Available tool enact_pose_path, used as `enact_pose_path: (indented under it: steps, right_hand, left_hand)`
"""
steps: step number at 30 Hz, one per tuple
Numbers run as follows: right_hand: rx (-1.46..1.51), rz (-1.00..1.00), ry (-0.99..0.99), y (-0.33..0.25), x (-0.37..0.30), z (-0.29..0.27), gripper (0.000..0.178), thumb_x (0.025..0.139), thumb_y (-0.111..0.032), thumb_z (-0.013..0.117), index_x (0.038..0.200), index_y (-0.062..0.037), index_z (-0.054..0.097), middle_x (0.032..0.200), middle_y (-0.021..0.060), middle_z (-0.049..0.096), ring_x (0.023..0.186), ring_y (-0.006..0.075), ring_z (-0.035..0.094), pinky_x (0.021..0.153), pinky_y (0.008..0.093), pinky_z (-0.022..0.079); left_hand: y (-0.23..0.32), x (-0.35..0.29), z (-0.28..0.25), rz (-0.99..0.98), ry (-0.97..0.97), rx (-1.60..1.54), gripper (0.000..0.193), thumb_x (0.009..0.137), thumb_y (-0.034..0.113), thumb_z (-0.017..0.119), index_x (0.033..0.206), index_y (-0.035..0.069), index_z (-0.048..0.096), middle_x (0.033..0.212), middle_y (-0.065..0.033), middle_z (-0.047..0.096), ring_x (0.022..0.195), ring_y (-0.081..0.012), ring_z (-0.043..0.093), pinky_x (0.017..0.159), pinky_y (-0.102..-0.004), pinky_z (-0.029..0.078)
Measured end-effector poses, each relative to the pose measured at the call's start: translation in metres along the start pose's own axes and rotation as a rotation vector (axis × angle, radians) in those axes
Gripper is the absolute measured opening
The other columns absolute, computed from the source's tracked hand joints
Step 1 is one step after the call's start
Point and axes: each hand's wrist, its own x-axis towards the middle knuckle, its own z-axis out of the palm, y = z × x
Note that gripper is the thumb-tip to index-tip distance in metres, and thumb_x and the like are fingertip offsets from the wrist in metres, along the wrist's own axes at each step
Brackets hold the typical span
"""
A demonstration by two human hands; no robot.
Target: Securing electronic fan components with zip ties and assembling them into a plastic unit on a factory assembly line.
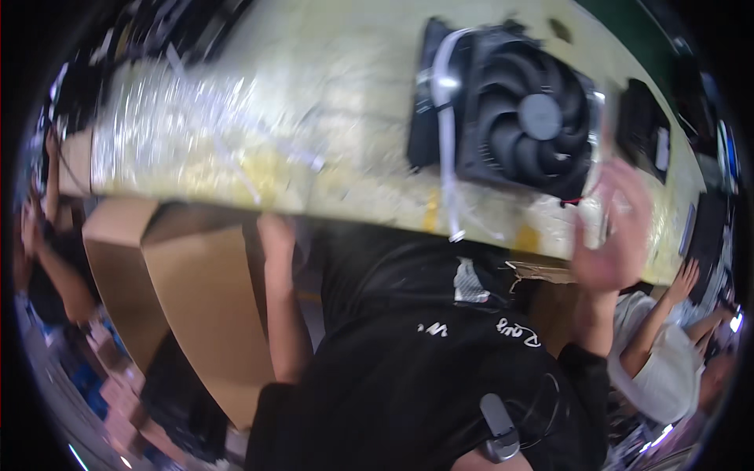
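A black cooling fan [540,118] with a grey hub lies face up on the table, mounted on a dark squarish unit. A white cable [446,133] runs over the unit's left side and hangs down to a plug near the table edge. My right hand [616,231] is just beyond the unit's lower right corner, thumb and fingers apart, blurred by motion. By a short red wire [571,202], I cannot tell whether it touches the unit. My left hand [276,233] is at the table's front edge beside the cardboard box; its fingers are too blurred to read.
Clear wrap covers the left part of the yellowish table [353,157]. An open cardboard box [200,298] stands below the table edge at left. Another dark device [644,129] lies right of the fan. Co-workers' arms [656,326] show at right and far left.
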Motion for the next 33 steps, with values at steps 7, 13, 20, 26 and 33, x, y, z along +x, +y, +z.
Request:
enact_pose_path:
  steps: [7, 13, 20, 26, 33]
  right_hand:
    - [-0.221, 0.023, -0.223, -0.012, 0.027, 0.044, 0.049, 0.082, -0.014, 0.053, 0.130, -0.0050, 0.056, 0.138, 0.0238, 0.050, 0.129, 0.0395, 0.048, 0.104, 0.0458, 0.040]
    - [-0.242, -0.047, -0.178, -0.010, 0.021, 0.045, 0.051, 0.082, -0.019, 0.053, 0.130, -0.0033, 0.055, 0.137, 0.0227, 0.051, 0.128, 0.0374, 0.049, 0.104, 0.0433, 0.040]
    - [-0.167, 0.057, -0.293, -0.006, 0.011, 0.016, 0.064, 0.078, -0.013, 0.057, 0.141, -0.0033, 0.045, 0.146, 0.0238, 0.041, 0.136, 0.0334, 0.041, 0.096, 0.0384, 0.041]
    - [-0.326, 0.173, -0.313, -0.031, 0.004, -0.003, 0.060, 0.079, -0.019, 0.057, 0.138, -0.0063, 0.050, 0.146, 0.0197, 0.044, 0.136, 0.0271, 0.042, 0.084, 0.0302, 0.031]
    - [-0.236, 0.080, -0.098, -0.024, 0.017, 0.045, 0.051, 0.083, -0.018, 0.053, 0.132, -0.0034, 0.054, 0.139, 0.0268, 0.049, 0.131, 0.0386, 0.046, 0.105, 0.0502, 0.036]
  left_hand:
    - [0.176, -0.013, -0.183, 0.207, -0.659, -0.046, 0.024, 0.087, 0.019, 0.070, 0.075, -0.002, 0.067, 0.060, -0.0127, 0.062, 0.052, -0.0154, 0.050, 0.051, -0.0334, 0.041]
    - [0.356, 0.137, -0.212, 0.731, -0.777, -1.321, 0.052, 0.102, 0.033, 0.046, 0.134, -0.008, 0.041, 0.117, -0.0215, 0.058, 0.083, -0.0196, 0.067, 0.065, -0.0289, 0.055]
    - [0.576, 0.334, -0.033, 0.003, -0.887, -1.117, 0.114, 0.064, 0.074, 0.074, 0.147, 0.007, 0.035, 0.147, -0.0230, 0.033, 0.135, -0.0357, 0.034, 0.111, -0.0559, 0.027]
    - [0.603, 0.350, -0.017, 0.211, -1.065, -1.386, 0.039, 0.073, 0.040, 0.066, 0.099, 0.011, 0.066, 0.102, -0.0085, 0.063, 0.100, -0.0308, 0.057, 0.098, -0.0480, 0.039]
    - [0.584, 0.287, -0.107, 0.004, -0.928, -1.351, 0.032, 0.074, 0.037, 0.066, 0.089, 0.010, 0.063, 0.088, -0.0093, 0.065, 0.083, -0.0293, 0.064, 0.085, -0.0474, 0.051]
